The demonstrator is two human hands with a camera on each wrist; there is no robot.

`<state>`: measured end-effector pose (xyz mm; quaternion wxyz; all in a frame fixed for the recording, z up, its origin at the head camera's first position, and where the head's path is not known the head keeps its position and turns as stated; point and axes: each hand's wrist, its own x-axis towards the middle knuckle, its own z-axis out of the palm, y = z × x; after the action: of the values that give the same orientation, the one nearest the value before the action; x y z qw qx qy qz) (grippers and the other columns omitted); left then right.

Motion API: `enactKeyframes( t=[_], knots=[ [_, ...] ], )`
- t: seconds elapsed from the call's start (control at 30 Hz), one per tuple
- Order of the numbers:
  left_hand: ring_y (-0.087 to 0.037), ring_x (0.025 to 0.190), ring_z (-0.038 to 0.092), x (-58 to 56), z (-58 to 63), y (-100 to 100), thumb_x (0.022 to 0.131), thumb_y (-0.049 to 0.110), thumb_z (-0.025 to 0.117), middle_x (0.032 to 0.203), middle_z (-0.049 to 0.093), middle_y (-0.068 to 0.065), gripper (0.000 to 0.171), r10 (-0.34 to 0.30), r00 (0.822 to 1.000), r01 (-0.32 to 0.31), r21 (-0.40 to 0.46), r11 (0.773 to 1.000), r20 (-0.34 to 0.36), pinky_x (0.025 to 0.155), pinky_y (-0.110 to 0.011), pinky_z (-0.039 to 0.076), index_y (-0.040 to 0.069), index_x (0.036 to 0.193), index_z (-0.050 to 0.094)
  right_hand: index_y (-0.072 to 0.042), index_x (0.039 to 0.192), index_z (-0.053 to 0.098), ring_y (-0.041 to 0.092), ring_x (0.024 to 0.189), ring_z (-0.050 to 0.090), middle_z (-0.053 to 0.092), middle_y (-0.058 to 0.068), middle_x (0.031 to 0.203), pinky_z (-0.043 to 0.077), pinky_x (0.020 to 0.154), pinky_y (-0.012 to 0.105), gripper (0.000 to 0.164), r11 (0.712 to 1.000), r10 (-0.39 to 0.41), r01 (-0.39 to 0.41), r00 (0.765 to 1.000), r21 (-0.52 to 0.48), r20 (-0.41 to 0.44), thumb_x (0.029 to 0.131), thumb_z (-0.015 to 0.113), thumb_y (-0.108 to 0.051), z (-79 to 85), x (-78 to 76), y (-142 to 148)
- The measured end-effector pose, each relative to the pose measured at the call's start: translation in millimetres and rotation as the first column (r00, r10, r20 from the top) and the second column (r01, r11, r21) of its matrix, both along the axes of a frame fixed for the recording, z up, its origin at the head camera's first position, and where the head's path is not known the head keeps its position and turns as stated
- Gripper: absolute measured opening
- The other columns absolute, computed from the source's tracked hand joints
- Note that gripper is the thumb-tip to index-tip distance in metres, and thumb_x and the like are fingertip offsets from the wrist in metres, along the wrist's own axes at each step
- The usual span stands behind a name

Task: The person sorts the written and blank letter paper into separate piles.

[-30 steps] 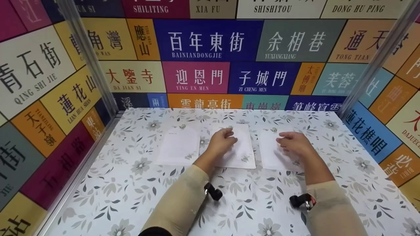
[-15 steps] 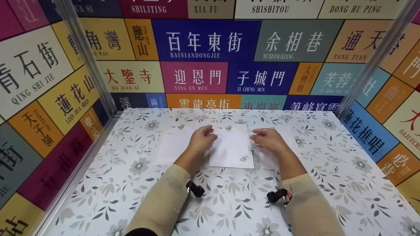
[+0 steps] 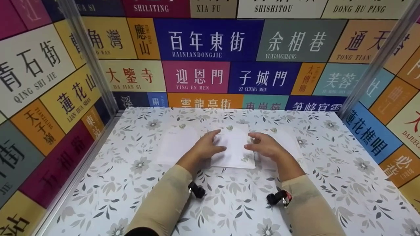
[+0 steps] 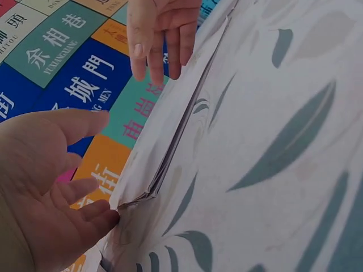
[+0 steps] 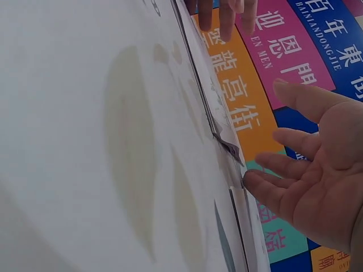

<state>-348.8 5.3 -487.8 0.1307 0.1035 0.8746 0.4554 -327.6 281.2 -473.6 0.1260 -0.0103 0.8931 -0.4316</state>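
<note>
Student: What occupies the foreground?

Tutor: The tan left sleeve (image 3: 167,196) and right sleeve (image 3: 310,203), each with a black wrist device, (image 3: 197,190) shown here on the left.

Student: And the hands beyond them?

Tutor: The left hand (image 3: 203,147) and right hand (image 3: 266,147) face each other, fingers loosely extended, neither holding anything. Whether a fingertip touches paper cannot be settled, though both wrist views place the lower fingers right at its edges.

Student: Where does the middle paper stack (image 3: 233,158) lie?

Tutor: Flat between the hands, its side edges running away from the person; foreshortening obscures which axis is longer. The left hand reaches further over it; the right overlaps chiefly its right margin. The left paper (image 3: 175,146) and right paper (image 3: 290,142) flank it on the flowered tablecloth (image 3: 236,196); panels of place names (image 3: 208,41) rise behind.

Student: What differs from half a second earlier?

Tutor: The hands stand slightly closer together, and the left thumb spreads wider from its fingers. The stack keeps its place.
</note>
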Motion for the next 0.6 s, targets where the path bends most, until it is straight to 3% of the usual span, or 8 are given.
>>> enactKeyframes(
  t=[0.13,0.3,0.43,0.6],
  knots=[
    [-0.029,0.167,0.025,2.9,-3.1,-2.3,0.088,0.041,0.087,0.178,0.030,-0.003,0.093,-0.137,0.989,0.126,-0.160,0.979,-0.056,0.138,-0.051,0.019,0.030,0.167,0.038,-0.017,0.166,0.041,0.042,0.164,0.027,0.030,0.019,0.176,0.026,0.134,0.058,0.085,0.991,0.116,-0.117,0.993,0.058,0.025,0.094,0.082,-0.038,-1.0,1.1,-1.2],
    [-0.027,0.170,0.016,5.4,-4.5,-4.2,0.087,0.048,0.085,0.181,0.024,0.001,0.095,-0.246,0.969,0.229,-0.295,0.928,-0.023,0.139,-0.053,0.013,0.032,0.168,0.037,-0.020,0.165,0.043,0.043,0.167,0.015,0.017,0.014,0.181,0.015,0.136,0.063,0.092,0.952,0.237,-0.241,0.971,0.189,0.044,0.089,0.087,-0.045,-3.6,1.6,-1.0],
    [-0.024,0.170,0.014,6.3,-6.2,-3.0,0.087,0.051,0.084,0.181,0.023,0.006,0.091,-0.271,0.962,0.257,-0.363,0.896,0.012,0.139,-0.052,0.014,0.032,0.166,0.041,-0.023,0.162,0.048,0.040,0.168,0.013,0.018,0.010,0.181,0.011,0.136,0.063,0.089,0.922,0.267,-0.274,0.962,0.276,0.061,0.085,0.089,-0.044,-5.8,3.3,-0.3],
    [-0.023,0.170,0.015,6.1,-7.3,-0.9,0.087,0.051,0.085,0.180,0.023,0.009,0.089,-0.253,0.967,0.243,-0.382,0.891,0.027,0.138,-0.051,0.016,0.032,0.164,0.045,-0.024,0.161,0.051,0.039,0.168,0.014,0.020,0.007,0.181,0.012,0.136,0.063,0.086,0.912,0.269,-0.276,0.961,0.302,0.065,0.084,0.090,-0.034,-5.3,5.2,-0.5]
  ],
)
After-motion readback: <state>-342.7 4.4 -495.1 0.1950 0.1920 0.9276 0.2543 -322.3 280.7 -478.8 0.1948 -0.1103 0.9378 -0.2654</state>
